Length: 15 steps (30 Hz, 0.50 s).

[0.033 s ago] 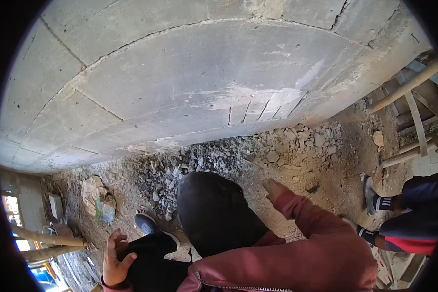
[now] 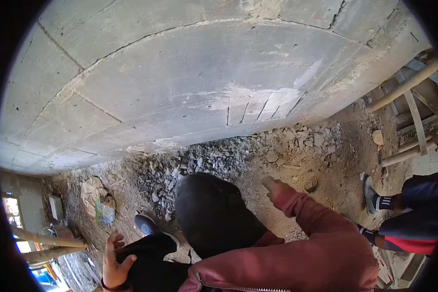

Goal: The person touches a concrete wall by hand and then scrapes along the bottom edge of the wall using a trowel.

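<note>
From where I stand, the right hand (image 2: 276, 188) is what has just changed — its fingers have run together in a blur, whereas an instant ago they showed more separately. It hovers over the dirt floor (image 2: 263, 204) at centre right, and I cannot tell if it grips anything. The broken rubble (image 2: 199, 160) lies just beyond, mid-frame along the foot of the concrete block wall (image 2: 204, 73), looking undisturbed, so that shift has brought no visible progress there. The black-trousered knee (image 2: 214, 209) has edged slightly left. At lower left, the left hand (image 2: 116, 263) — loosely spread, thumb apart, apparently bare — sits beside the other leg (image 2: 153, 265).
</note>
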Tool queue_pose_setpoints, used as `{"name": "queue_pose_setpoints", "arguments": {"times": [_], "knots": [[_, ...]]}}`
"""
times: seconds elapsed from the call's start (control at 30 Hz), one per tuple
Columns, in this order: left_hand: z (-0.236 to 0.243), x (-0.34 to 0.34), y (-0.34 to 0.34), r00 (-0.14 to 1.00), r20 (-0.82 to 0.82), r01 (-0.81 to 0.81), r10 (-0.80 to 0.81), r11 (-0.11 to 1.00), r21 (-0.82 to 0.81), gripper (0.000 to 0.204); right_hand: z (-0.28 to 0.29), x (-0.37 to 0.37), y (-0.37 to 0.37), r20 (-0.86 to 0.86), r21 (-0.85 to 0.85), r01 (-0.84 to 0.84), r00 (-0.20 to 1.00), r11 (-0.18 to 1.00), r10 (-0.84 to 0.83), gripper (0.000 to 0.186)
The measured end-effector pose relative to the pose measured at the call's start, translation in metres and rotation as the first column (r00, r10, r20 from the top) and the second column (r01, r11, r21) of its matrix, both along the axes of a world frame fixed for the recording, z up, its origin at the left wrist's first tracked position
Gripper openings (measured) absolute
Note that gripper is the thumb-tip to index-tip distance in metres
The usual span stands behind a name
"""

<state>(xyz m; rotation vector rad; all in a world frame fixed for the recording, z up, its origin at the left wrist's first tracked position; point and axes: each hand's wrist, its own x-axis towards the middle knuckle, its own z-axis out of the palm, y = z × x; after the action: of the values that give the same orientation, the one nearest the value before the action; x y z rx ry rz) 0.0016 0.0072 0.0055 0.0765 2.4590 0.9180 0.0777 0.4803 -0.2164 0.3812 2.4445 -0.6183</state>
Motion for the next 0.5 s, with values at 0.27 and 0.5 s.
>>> {"name": "queue_pose_setpoints", "arguments": {"times": [0.27, 0.5], "knots": [[0.073, 0.006, 0.030, 0.788, -0.588, 0.201, -0.181, 0.979, -0.032, 0.075, -0.001, -0.046, -0.013, -0.035, 0.211, 0.078, 0.997, 0.974, -0.072, 0.031], [0.078, -0.010, 0.073, 0.198, -0.971, 0.243, 0.132, 0.954, 0.179, 0.081, -0.001, -0.050, -0.018, -0.016, 0.212, 0.186, 0.982, 0.959, -0.187, 0.023]]}}
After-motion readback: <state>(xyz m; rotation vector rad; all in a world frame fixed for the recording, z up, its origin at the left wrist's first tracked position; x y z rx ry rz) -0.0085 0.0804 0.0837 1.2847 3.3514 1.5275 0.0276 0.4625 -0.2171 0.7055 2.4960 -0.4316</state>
